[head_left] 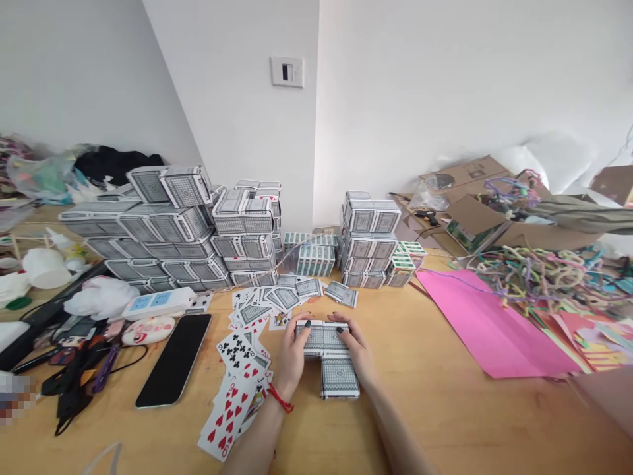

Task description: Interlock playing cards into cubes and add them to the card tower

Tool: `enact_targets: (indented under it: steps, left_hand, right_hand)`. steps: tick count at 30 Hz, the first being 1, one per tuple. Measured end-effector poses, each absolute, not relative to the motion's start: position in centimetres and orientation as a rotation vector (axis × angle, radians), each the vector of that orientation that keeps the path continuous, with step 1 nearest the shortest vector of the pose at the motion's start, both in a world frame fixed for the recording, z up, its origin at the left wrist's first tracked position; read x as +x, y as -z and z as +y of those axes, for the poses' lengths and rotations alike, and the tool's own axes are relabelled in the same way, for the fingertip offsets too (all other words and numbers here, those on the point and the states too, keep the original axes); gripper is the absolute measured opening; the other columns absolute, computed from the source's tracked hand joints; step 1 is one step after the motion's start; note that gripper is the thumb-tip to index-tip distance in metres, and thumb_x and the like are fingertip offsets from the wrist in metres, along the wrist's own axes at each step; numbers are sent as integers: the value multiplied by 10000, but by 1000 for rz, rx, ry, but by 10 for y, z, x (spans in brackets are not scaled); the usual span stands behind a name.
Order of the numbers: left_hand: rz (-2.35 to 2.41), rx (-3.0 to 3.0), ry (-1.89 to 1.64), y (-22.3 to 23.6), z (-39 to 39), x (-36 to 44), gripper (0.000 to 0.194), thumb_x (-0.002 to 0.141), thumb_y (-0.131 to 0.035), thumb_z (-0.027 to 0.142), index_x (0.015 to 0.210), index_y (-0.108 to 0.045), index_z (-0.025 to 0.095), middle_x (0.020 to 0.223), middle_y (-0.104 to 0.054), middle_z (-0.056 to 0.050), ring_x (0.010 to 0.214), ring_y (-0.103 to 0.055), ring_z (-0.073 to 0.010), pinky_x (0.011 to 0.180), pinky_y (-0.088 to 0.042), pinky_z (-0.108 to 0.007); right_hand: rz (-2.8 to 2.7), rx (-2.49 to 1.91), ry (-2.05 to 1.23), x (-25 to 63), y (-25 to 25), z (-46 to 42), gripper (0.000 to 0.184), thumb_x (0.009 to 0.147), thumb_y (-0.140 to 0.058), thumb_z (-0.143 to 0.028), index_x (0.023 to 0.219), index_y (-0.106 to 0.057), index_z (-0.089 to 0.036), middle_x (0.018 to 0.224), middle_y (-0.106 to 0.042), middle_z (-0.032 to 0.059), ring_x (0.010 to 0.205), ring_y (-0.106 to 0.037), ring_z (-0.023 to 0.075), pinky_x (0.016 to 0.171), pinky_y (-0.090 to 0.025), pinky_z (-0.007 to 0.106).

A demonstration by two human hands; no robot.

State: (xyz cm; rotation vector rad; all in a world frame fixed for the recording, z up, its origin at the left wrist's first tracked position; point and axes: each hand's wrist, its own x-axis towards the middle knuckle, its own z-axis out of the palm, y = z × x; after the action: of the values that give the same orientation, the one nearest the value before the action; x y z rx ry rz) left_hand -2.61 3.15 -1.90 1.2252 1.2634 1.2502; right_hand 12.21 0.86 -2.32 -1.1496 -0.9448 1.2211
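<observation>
My left hand (295,349) and my right hand (357,346) grip a block of folded playing cards (322,338) from its two sides. Both thumbs rest on its top, and the fingers behind it are partly hidden. The block shows two grey patterned squares side by side. Just in front, touching or close to it, a single card cube (339,376) sits near my right wrist. Loose playing cards (236,353) lie spread left of my left hand, some face up. More face-down cards (284,297) lie beyond my hands.
Stacked card blocks (143,231) form a wall at the back left, with another stack (368,237) at back right. Green-and-white card boxes (316,257) stand between. A phone (174,359) and power strip (158,302) lie left; pink paper (489,323) and tangled pipe cleaners (534,277) lie right.
</observation>
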Motion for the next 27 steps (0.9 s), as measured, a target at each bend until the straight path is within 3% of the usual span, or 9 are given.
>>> enact_targets:
  steps: [5,11,19,23,27]
  left_hand:
    - [1310,1193,-1082,21,34,-23,151,727,-484,298,838,-536,209,851,-606,-14,815,-562,-194,727,-431,-307]
    - [1322,1268,-1010,17,40,-29,161,711,-497,256,858,-543,207,927,-611,-32,905,-550,-208,793,-411,-323]
    - [1347,1156,-1392,17,37,-30,264,785,-438,358,962,-555,201,1058,-576,-55,1024,-507,-200,880,-377,-322]
    - [1570,1157,-1558,17,37,-36,205,743,-484,326,893,-545,200,927,-562,-40,898,-526,-191,792,-403,-305]
    - [1707,1234,-1407,13,39,-45,200,693,-537,283,877,-529,206,599,-509,33,581,-508,-159,597,-389,-278]
  right_hand:
    - [-983,-1228,-1199,118,19,5,254,752,-495,-428,917,-553,-244,937,-602,1,889,-529,190,785,-411,293]
    - [-950,-1216,-1280,116,13,5,252,723,-545,-415,906,-519,-243,854,-588,-11,699,-523,156,639,-422,259]
    - [-926,-1188,-1092,116,18,7,194,660,-620,-319,816,-583,-211,926,-614,40,858,-535,212,758,-414,315]
    - [-1009,-1262,-964,122,21,8,151,688,-573,-292,808,-631,-221,869,-619,35,852,-534,220,782,-401,340]
    - [-1203,-1288,-921,131,18,10,215,739,-521,-303,875,-675,-241,958,-623,45,959,-513,233,878,-357,365]
